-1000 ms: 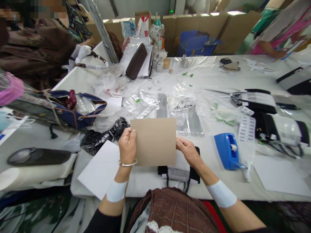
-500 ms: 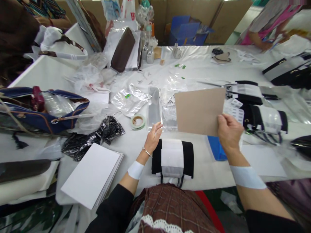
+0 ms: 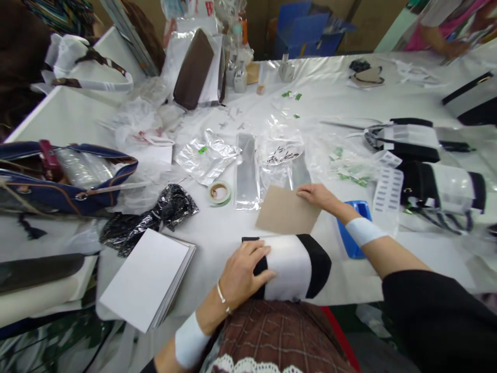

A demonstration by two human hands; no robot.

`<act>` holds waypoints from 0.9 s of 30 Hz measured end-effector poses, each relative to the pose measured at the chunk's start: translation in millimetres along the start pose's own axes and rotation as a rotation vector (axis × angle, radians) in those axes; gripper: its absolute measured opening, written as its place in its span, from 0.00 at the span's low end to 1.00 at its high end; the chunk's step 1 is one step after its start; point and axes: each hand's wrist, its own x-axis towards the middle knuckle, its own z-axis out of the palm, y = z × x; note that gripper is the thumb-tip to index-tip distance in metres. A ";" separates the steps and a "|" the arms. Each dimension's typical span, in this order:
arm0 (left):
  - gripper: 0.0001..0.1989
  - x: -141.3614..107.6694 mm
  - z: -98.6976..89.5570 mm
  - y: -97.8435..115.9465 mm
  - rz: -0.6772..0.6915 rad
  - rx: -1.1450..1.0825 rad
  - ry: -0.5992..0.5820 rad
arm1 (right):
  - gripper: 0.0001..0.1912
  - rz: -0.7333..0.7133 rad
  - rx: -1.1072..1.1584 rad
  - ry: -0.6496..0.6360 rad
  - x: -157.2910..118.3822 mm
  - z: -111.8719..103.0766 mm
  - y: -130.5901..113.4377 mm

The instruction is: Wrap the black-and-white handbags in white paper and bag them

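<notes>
My right hand (image 3: 316, 197) pinches the upper right corner of a brown cardboard sheet (image 3: 287, 210), tilted low over the table just beyond a black bag. The black bag (image 3: 319, 261) has a white wrap (image 3: 290, 267) around its middle and lies at the table's front edge, close to my body. My left hand (image 3: 244, 269) grips the bag's left end, thumb on the near side and fingers over the top. A blue tray (image 3: 353, 235) is partly under my right forearm.
White boards (image 3: 149, 280) are stacked at left, with crumpled black plastic (image 3: 176, 207) behind them. A tape roll (image 3: 218, 193) and clear plastic sleeves (image 3: 247, 171) lie ahead. More wrapped black bags (image 3: 417, 189) and a label sheet (image 3: 388, 181) are at right. A co-worker's arm (image 3: 438, 39) shows far right.
My right hand has brought the cardboard sheet down and to the left, uncovering small green-marked packets. My left hand has moved from beside the black bag onto its left end, and the bag has tilted.
</notes>
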 end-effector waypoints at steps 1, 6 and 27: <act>0.26 -8.8 -1.2 7.7 0.030 0.014 -0.006 | 0.14 -0.008 0.017 -0.088 2.2 16.5 -1.6; 0.31 -22.2 5.3 14.5 0.084 0.051 -0.010 | 0.10 -0.062 0.121 -0.406 -11.8 96.4 -13.0; 0.24 29.9 40.5 -51.7 -0.035 -0.105 0.103 | 0.11 0.029 0.120 -0.330 -4.8 121.7 -2.0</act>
